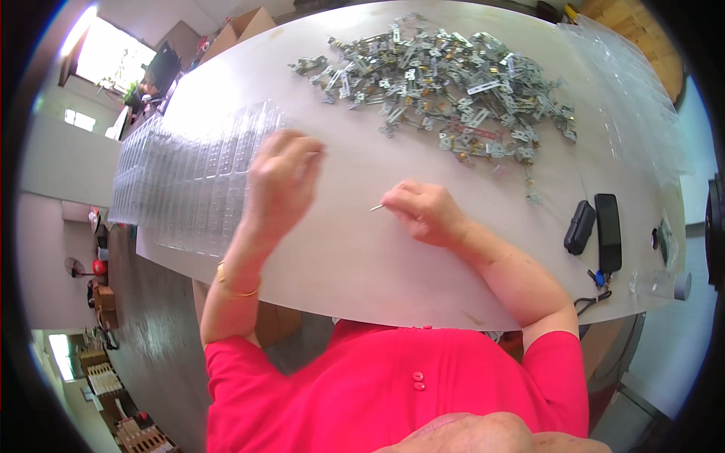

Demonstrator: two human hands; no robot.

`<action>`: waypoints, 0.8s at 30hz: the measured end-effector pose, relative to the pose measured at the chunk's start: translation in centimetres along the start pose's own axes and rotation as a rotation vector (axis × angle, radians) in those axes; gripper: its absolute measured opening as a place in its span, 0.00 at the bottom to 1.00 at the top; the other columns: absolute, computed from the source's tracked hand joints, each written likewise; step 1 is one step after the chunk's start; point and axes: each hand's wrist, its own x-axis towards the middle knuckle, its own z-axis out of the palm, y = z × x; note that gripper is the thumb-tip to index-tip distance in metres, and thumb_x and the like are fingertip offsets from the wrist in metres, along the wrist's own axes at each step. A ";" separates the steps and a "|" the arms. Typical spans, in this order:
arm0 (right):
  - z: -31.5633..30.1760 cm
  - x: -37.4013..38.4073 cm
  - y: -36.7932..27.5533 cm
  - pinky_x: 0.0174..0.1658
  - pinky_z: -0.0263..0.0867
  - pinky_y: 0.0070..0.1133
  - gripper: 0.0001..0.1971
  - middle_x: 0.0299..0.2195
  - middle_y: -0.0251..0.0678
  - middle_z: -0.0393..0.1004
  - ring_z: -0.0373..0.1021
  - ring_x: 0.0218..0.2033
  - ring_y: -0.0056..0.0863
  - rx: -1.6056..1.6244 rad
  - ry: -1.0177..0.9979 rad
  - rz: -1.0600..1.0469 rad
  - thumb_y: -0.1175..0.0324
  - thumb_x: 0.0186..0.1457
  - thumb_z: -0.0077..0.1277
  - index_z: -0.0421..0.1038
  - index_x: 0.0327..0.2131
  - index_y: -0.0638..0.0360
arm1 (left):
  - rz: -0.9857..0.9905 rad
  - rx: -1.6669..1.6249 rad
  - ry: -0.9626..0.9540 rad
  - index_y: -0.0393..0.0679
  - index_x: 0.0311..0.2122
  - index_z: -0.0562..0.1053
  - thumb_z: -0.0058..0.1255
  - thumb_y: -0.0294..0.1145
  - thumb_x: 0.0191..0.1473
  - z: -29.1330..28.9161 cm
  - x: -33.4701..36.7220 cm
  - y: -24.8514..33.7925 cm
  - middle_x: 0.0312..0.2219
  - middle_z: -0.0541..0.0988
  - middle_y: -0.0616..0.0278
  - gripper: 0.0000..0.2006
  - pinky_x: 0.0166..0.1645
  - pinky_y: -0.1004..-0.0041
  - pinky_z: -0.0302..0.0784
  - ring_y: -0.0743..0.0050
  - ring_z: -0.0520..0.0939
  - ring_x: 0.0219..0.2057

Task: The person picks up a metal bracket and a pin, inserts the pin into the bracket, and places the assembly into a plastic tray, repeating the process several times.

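My right hand is closed in a pinch over the middle of the table, with a short thin metal pin sticking out to the left from its fingertips. Up and to the left, my left hand is raised beside the clear plastic trays. Its fingers are curled together and slightly blurred; whatever they pinch is too small to make out. Beyond both hands lies a large heap of small metal bracket-like parts, silvery with some brassy bits.
The white table has more clear plastic sheeting at the far right. On the right side lie a black case, a black phone, keys with a blue tag and a clear bottle. Cardboard boxes stand behind the table.
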 end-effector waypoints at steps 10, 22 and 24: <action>0.3 -0.4 0.3 0.36 0.70 0.34 0.06 0.29 0.36 0.73 0.73 0.35 0.38 -0.093 -0.191 -0.008 0.72 0.50 0.54 0.71 0.34 0.54 | -0.341 -0.263 -0.339 0.31 0.31 0.74 0.57 0.39 0.54 15.1 6.0 4.8 0.25 0.80 0.49 0.16 0.31 0.67 0.76 0.65 0.81 0.23; 0.0 -0.6 0.0 0.35 0.70 0.34 0.05 0.29 0.35 0.72 0.73 0.35 0.37 -0.156 -0.230 -0.059 0.73 0.49 0.53 0.70 0.32 0.54 | -0.863 -1.145 -0.553 0.37 0.31 0.72 0.56 0.33 0.59 16.6 6.7 4.0 0.22 0.74 0.63 0.10 0.18 0.80 0.63 0.81 0.72 0.16; 0.2 -0.5 0.1 0.35 0.70 0.34 0.05 0.28 0.35 0.72 0.73 0.35 0.37 -0.171 -0.246 -0.056 0.72 0.49 0.53 0.70 0.32 0.54 | -0.827 -1.145 -0.535 0.37 0.31 0.73 0.56 0.33 0.59 15.5 6.5 4.5 0.22 0.74 0.64 0.10 0.19 0.80 0.63 0.81 0.72 0.17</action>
